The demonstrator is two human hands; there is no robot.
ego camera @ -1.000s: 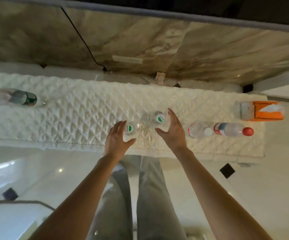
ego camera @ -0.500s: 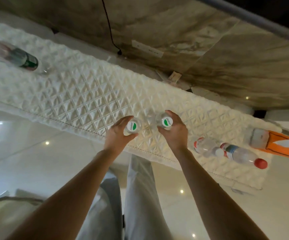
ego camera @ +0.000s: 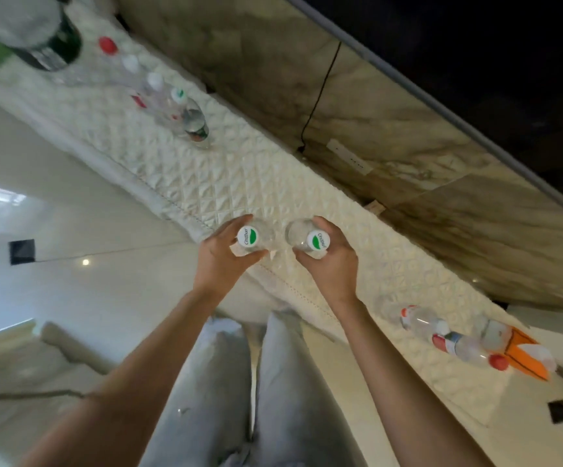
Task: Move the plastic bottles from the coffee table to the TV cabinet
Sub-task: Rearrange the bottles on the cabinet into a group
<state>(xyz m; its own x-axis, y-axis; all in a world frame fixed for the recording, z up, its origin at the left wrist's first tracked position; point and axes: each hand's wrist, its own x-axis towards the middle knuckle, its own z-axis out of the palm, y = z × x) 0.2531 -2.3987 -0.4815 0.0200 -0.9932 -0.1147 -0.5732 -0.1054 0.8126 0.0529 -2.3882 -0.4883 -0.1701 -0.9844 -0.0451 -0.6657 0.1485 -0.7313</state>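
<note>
Two clear plastic bottles with white-and-green caps stand upright at the near edge of the TV cabinet point(ego camera: 239, 176), which wears a white quilted cover. My left hand point(ego camera: 221, 261) wraps the left bottle point(ego camera: 251, 238). The right bottle point(ego camera: 310, 239) sits in the curled fingers of my right hand point(ego camera: 332, 264). Further left on the cabinet stand several more bottles point(ego camera: 185, 112), some with red or white caps. To the right lie a red-capped bottle point(ego camera: 465, 348) and a clear bottle point(ego camera: 418, 320).
An orange-labelled bottle point(ego camera: 522, 355) lies at the cabinet's right end. A marble wall panel with a black cable point(ego camera: 320, 96) rises behind the cabinet, under a dark screen. My grey-trousered legs and glossy white floor tiles fill the foreground.
The view has tilted and swung left, bringing more bottles at the cabinet's left end into sight. Both hands, open around the bottles a second ago, have closed on them.
</note>
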